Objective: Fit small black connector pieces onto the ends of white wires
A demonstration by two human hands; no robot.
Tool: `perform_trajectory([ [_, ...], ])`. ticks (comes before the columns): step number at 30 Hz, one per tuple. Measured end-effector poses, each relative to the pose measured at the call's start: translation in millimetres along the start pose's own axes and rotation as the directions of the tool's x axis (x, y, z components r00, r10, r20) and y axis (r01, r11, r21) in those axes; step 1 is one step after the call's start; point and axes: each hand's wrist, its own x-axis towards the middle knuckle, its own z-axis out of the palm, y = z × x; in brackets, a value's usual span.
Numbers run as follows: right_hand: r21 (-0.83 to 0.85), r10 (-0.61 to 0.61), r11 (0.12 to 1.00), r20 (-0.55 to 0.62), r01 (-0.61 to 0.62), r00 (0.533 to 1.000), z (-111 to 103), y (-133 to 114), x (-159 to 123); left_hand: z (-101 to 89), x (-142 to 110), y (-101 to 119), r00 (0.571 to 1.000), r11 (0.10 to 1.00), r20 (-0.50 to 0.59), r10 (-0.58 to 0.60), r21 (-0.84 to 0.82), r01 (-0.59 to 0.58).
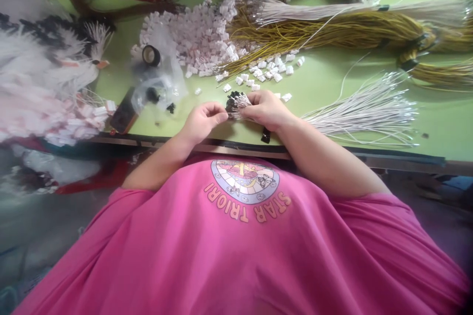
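Observation:
My right hand (269,110) is closed around a bundle of thin white wires (364,108). The wires run under my right forearm and fan out over the table, with bare silvery tips at the far end. At the held end, small black connectors (233,101) cluster beside metal-tipped wire ends. My left hand (204,122) is just left of this end, thumb and forefinger pinched at its edge. Whatever lies between those fingertips is too small to make out. A small black piece (265,135) lies below my right wrist.
Loose white connectors (271,70) lie beyond my hands, before a larger heap (199,34). Yellow wires (354,29) stretch across the back right. At left are a plastic bag (162,74), a black tape roll (151,55), a dark box-like object (123,110) and piled white-wire pieces (44,83).

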Motion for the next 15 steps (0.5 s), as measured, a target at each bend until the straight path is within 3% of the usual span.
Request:
perform_trajectory([
  [2, 0.015, 0.003, 1.0, 0.015, -0.003, 1.0, 2, 1, 0, -1.9, 3, -7, 0.998, 0.989, -0.009, -0.055, -0.14, 0.054],
  [5, 0.015, -0.007, 1.0, 0.028, 0.007, 1.0, 2, 3, 0, 2.6, 6, -11, 0.998, 0.977, -0.005, -0.064, -0.204, 0.062],
  [11, 0.016, -0.045, 0.999, 0.061, 0.044, 0.997, 0, -1, -3, 12.2, 2, -5, 0.995, 0.996, -0.099, -0.019, -0.094, 0.009],
  [15, -0.012, -0.02, 1.0, 0.061, 0.021, 0.998, -1, -3, -2, 14.2, 1, -7, 0.995, 0.998, -0.09, -0.033, -0.06, 0.027],
])
